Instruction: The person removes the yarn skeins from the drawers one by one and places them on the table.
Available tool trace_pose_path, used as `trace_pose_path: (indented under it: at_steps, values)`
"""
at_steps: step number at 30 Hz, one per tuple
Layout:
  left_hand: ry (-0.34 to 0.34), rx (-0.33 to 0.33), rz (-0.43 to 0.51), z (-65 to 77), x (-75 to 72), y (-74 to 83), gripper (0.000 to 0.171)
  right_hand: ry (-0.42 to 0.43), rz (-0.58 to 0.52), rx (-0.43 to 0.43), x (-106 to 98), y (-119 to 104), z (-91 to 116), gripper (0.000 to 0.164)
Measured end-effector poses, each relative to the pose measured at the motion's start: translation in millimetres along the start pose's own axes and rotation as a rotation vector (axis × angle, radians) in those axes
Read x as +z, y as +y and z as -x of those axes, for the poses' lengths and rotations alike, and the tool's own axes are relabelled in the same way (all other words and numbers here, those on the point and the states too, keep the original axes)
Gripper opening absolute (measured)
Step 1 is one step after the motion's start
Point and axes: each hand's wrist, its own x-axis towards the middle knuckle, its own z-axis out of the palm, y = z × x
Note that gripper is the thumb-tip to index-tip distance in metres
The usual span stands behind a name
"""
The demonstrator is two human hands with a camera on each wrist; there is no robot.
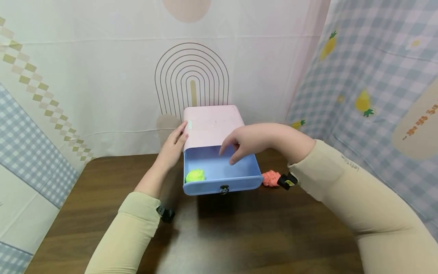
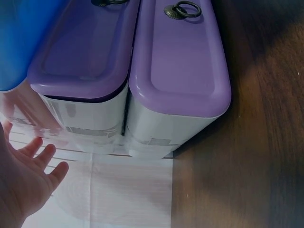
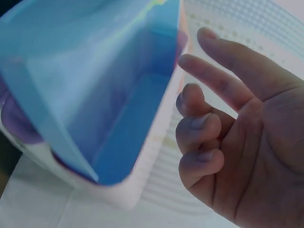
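A pale pink drawer cabinet (image 1: 213, 123) stands against the back cloth with its blue top drawer (image 1: 219, 163) pulled out. In the drawer's front left corner lies a crumpled lime-green ball (image 1: 195, 175). My left hand (image 1: 171, 150) rests its fingers against the cabinet's upper left edge. Over the open drawer hangs my right hand (image 1: 249, 140), fingers loosely bent and thumb apart, holding nothing; the right wrist view also shows this hand (image 3: 247, 128) without anything in it. A crumpled coral-red ball (image 1: 271, 178) sits on the table to the right of the drawer.
Two purple lower drawers (image 2: 178, 57) with metal ring pulls are closed in the left wrist view. The blue drawer's front carries a ring pull (image 1: 224, 189). Patterned cloth (image 1: 113, 76) hangs behind the dark wooden table (image 1: 273, 236) and at both sides.
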Motion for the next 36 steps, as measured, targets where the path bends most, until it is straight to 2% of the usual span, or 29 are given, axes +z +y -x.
trace_pose_path:
  at_steps: [4, 9, 20, 36]
  values:
    - [0.005, 0.003, -0.004, 0.1, 0.3, -0.8, 0.060, -0.061, 0.057, -0.021, 2.8, -15.8, -16.2, 0.038]
    - [0.005, -0.011, 0.000, 0.5, 0.4, -1.6, 0.060, -0.138, 0.093, 0.049, 9.5, -32.6, -35.7, 0.044]
    - [-0.009, -0.020, 0.008, 0.5, 0.9, -3.0, 0.059, -0.185, 0.072, 0.157, 24.2, -47.8, -65.3, 0.053]
    - [-0.002, 0.007, -0.006, -1.0, 0.9, -0.2, 0.058, -0.208, 0.105, 0.117, 33.4, -58.6, -78.3, 0.048]
